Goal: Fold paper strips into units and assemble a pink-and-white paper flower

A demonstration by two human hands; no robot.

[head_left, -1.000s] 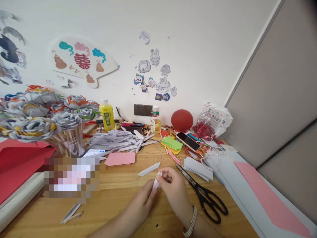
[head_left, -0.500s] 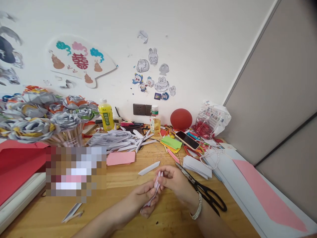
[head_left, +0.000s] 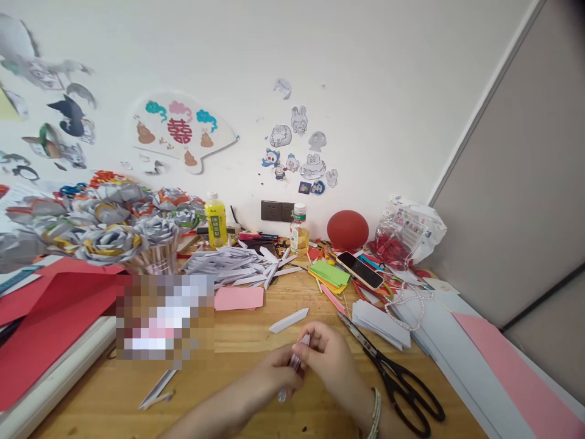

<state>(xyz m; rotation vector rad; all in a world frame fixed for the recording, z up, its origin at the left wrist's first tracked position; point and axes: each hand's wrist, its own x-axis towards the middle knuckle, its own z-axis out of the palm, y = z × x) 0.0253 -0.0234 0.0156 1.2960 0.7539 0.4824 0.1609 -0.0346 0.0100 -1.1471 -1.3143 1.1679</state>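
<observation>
Both my hands meet low in the middle of the wooden table (head_left: 237, 341). My left hand (head_left: 274, 378) and my right hand (head_left: 326, 360) pinch the same narrow folded strip of pink-and-white paper (head_left: 297, 358), which slants between their fingertips. A beaded bracelet (head_left: 375, 410) is on my right wrist. One folded white strip (head_left: 289, 320) lies just beyond my fingers, and black scissors (head_left: 393, 381) lie shut to the right of my right hand.
A heap of folded white strips (head_left: 237, 268) and a pink sheet (head_left: 238, 298) lie behind. Paper flowers (head_left: 114, 225) stand at left over red paper (head_left: 50, 311). Two bottles (head_left: 216, 219), a phone (head_left: 360, 269), green notes (head_left: 329, 273), a red ball (head_left: 347, 230) and white-and-pink sheets (head_left: 475, 360) fill the back and right.
The view has shifted left and up, so everything sits further right and lower in the picture. My hands stay together on the strip, which now shows shorter and more upright between my fingers.
</observation>
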